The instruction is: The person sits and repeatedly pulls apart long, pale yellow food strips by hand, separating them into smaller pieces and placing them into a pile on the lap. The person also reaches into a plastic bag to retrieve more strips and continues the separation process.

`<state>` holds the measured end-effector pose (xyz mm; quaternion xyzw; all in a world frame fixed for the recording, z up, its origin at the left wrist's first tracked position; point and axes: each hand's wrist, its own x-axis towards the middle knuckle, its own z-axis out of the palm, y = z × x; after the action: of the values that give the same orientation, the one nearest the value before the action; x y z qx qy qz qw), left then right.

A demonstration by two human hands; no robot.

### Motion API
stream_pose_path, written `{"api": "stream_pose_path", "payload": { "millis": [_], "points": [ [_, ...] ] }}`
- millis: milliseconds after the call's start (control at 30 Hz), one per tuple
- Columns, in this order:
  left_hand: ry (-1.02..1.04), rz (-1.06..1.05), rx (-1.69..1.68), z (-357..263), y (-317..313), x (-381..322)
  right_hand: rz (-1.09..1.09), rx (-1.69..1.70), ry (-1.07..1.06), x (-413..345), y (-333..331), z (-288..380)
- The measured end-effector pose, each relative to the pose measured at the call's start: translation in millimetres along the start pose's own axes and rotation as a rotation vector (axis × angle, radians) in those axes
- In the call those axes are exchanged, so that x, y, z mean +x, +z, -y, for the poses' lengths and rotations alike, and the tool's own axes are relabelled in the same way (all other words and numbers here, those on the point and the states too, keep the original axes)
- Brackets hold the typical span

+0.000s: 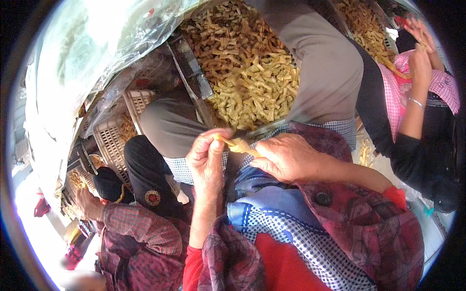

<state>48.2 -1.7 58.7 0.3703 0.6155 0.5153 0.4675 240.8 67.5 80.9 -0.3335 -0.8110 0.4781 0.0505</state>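
A pale yellow strip, twisted into a knot-like bundle (239,146), is held between my two hands above my lap; it looks like a plant food, but I cannot tell which. With thumb and fingertips, my left hand (207,158) pinches its left end. My right hand (289,156) is curled around the other end, hiding part of it. Just beyond, between my knees, lies a heap of similar yellow pieces (255,94), with browner ones (225,36) farther back. A blue checked apron (280,214) covers my lap.
To the left, a co-worker's hand (87,205) is near slotted plastic crates (113,142). At right, another co-worker's hands (420,62) hold a yellow strip. Clear plastic sheeting (98,47) hangs at upper left. A dark box-like edge (192,69) borders the heap.
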Motion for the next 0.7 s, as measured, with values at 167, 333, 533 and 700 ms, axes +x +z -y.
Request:
{"api": "stream_pose_path", "payload": {
  "millis": [167,333,533,700],
  "points": [
    [0.768,0.364,1.283,-49.3,13.2,2.8,0.057,-0.064,-0.084,2.2,-11.5,0.8],
    [0.862,0.566,1.306,-33.6,12.1,-13.0,0.207,-0.158,-0.248,-7.4,-18.4,2.4],
    [0.819,0.73,1.214,-18.4,3.8,-24.5,0.463,-0.124,-0.194,-41.9,-49.7,-12.0],
    [0.668,0.733,0.962,-19.7,6.5,-10.8,0.381,-0.058,-0.052,-40.1,-53.6,-10.5]
  ]
}}
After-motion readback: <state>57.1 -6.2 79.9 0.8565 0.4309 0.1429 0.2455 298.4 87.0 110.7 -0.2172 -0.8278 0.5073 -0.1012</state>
